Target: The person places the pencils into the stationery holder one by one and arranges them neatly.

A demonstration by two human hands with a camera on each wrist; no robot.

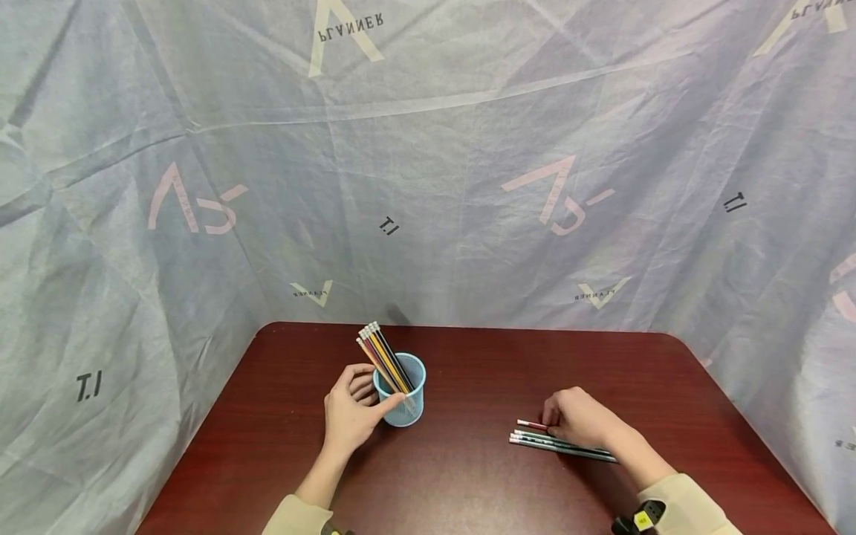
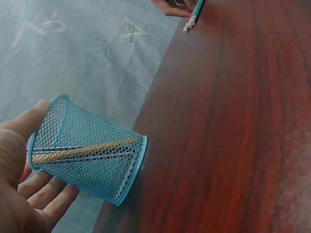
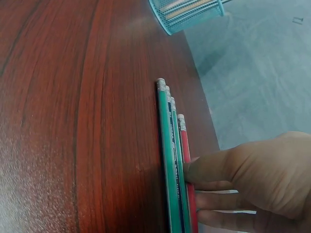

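Note:
A light blue mesh pencil cup (image 1: 403, 418) stands upright on the table at centre left, with several pencils (image 1: 384, 360) leaning left inside it, eraser ends up. My left hand (image 1: 349, 417) holds the cup from its left side, thumb near the rim and fingers along the mesh. On the right, my right hand (image 1: 583, 417) is at a small row of pencils lying flat. Thumb and fingers pinch the red pencil (image 3: 185, 145) at the row's far side. Beside it lie green and dark pencils (image 3: 165, 126), their white erasers pointing toward the cup.
The dark red wooden table (image 1: 461, 475) has rounded far corners. Grey printed cloth (image 1: 441, 186) hangs behind it and along both sides. A dark wrist strap with a yellow patch (image 1: 643, 519) sits at the right sleeve.

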